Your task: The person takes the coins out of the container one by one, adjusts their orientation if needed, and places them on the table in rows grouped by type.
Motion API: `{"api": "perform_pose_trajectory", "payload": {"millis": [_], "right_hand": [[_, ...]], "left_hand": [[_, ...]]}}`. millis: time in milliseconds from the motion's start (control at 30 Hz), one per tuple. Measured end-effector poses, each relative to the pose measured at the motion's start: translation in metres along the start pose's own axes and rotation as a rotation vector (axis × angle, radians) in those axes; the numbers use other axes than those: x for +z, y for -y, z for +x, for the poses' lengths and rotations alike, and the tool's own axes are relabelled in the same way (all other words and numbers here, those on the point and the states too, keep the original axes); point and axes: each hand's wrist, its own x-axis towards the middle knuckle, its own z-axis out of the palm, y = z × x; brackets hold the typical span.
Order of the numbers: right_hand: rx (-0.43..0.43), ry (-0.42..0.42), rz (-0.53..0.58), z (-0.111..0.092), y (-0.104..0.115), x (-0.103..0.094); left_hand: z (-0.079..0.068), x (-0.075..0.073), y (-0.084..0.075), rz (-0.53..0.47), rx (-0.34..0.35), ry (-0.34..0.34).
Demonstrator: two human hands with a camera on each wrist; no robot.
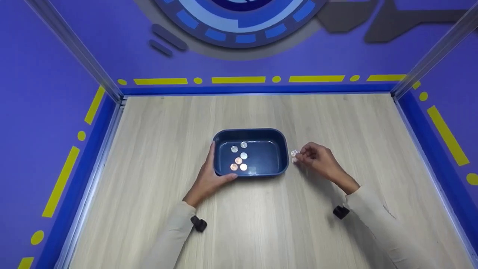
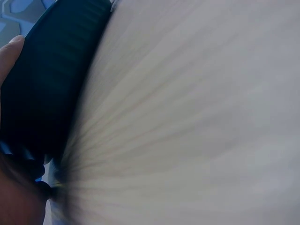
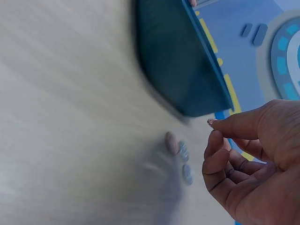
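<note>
Beside tray (image 1: 263, 158), right fingers (image 3: 243, 123) pinch 1 coin (image 3: 211, 122); left fingers (image 1: 210, 157), splayed, touch tray.

You have your left hand (image 2: 21, 199) at the left edge — thumb against the dark container (image 2: 56, 70), near its rim — with pale, blurred tabletop (image 2: 197, 112) to the right.

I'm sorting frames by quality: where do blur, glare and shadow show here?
Head view: mostly crisp, faint glare inside the tray, a shadow on the table by the right hand; left wrist view: the table blurs into streaks; right wrist view: the loose coins on the table look soft, a dark shadow beside them, the right hand sharper.
</note>
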Motion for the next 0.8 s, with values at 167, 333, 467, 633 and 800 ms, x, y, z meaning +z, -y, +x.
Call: {"api": "perform_pose_trajectory", "payload": {"millis": [167, 333, 467, 633, 800], "right_hand": [[0.036, -0.018, -0.016, -0.007, -0.016, -0.004], [0.09, -0.018, -0.007, -0.013, -0.026, -0.006], [0.109, -0.011, 0.002, -0.015, -0.032, -0.004], [0.121, -0.014, -0.002, -0.015, -0.034, -0.001], [0.1, -0.054, -0.036, -0.014, -0.033, 0.005]], "left_hand": [[0.0, 0.001, 0.0, -0.006, 0.002, 0.001], [0.001, 0.001, 0.0, -0.036, 0.009, 0.01], [0.001, 0.001, 0.001, -0.034, 0.013, 0.004], [0.001, 0.001, 0.001, -0.031, 0.012, 0.002], [0.001, 0.002, 0.002, -0.032, 0.013, -0.003]]}}
